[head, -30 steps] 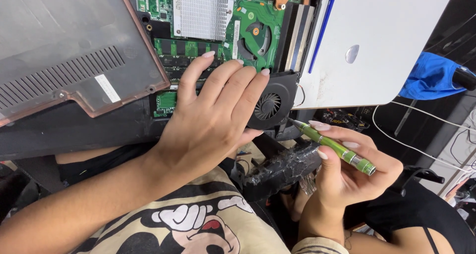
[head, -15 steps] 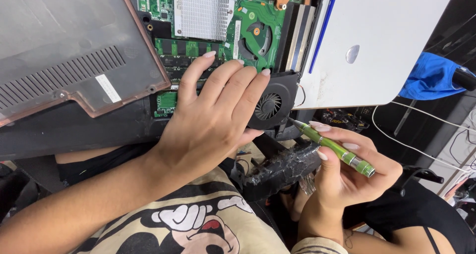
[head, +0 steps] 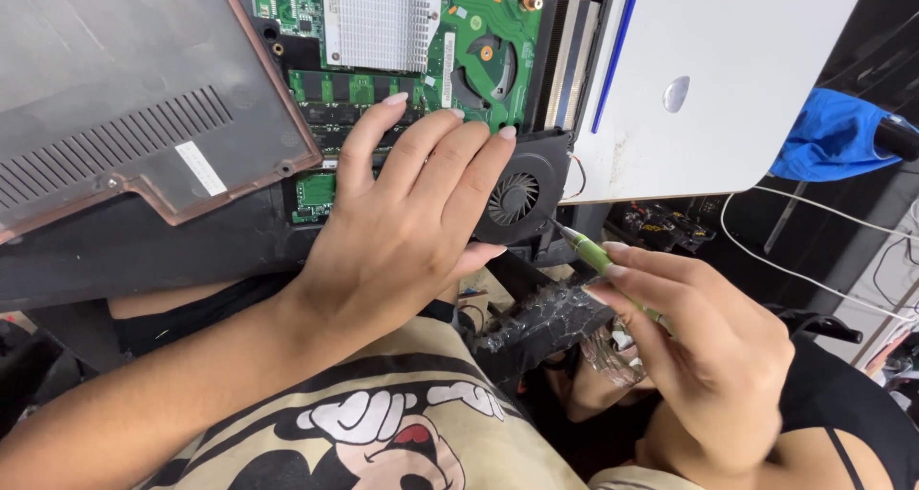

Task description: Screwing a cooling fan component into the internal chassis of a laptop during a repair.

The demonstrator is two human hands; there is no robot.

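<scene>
Left hand (head: 402, 232) lies spread flat, bracing the opened laptop (head: 412, 59) beside the fan (head: 514, 198). Right hand (head: 699, 356) pinches a green screwdriver (head: 593, 256), tip just off the fan's edge. Advice: seat tip squarely, keep bracing pressure steady.

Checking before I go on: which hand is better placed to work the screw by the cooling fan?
Right. The right hand holds the green screwdriver, tip at the fan edge; the left hand lies flat, bracing the laptop.
</scene>
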